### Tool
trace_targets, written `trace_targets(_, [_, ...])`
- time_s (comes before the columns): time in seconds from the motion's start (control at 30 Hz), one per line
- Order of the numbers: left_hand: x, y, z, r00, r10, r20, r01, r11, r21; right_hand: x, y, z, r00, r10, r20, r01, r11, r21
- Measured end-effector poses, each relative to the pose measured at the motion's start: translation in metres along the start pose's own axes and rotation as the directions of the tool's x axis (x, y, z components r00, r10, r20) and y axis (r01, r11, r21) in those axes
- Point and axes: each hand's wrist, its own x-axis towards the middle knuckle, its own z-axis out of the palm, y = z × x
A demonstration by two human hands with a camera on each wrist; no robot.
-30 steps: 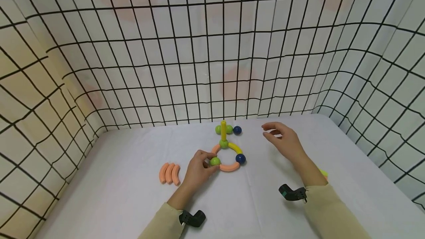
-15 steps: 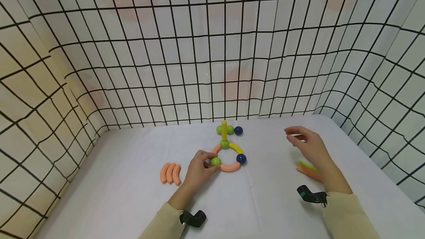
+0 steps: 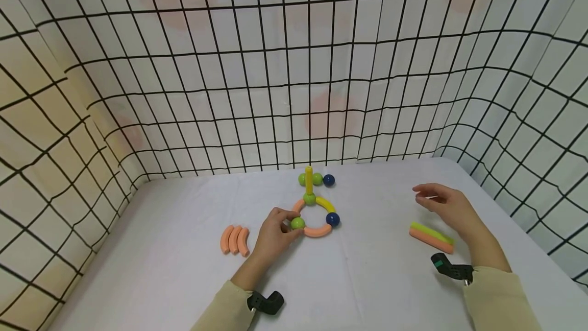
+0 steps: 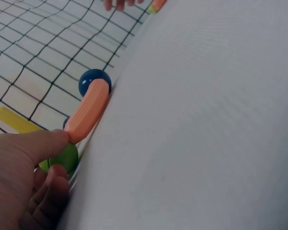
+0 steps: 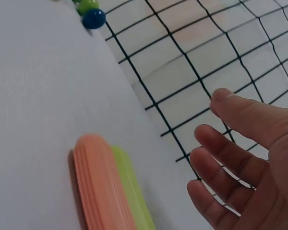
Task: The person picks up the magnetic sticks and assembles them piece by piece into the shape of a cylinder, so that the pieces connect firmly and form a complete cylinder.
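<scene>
A person's left hand pinches a green ball between thumb and fingers at the left side of a ring of toy pieces, just below the center of the frame. From that ball, a salmon curved piece runs along the bottom of the ring to a dark blue ball at its right, and a yellow arc climbs to a second green ball at the top, where a yellow rod stands upright. Another salmon arc closes the upper left. At right in the frame, the right hand hovers with fingers loosely bent and thumb apart, its grasp relaxed, near a lime stick and an orange stick lying side by side and touching on the white cloth. Behind the rod, 2 green balls and 1 blue ball sit in a row, while 3 salmon curves lie together left of center. A black grid lines the pale walls across the upper frame
</scene>
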Motion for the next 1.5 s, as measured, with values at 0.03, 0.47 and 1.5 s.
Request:
trace_targets(0.03, [0.000,0.000,0.000,1.000,0.000,0.000,0.000,1.000,0.000,0.000,0.003,0.000,1.000,0.008,0.017,-0.008,1.000,-0.001])
trace_targets(0.47, [-0.001,0.001,0.001,1.000,-0.001,-0.004,0.001,1.000,-0.006,-0.006,0.025,-0.002,0.975,0.045,0.216,-0.041,0.999,-0.023])
trace_targets(1.5, [0.000,-0.001,0.001,1.000,-0.005,-0.004,0.005,1.000,0.014,0.001,0.040,0.007,0.979,0.027,0.201,0.015,0.979,-0.205])
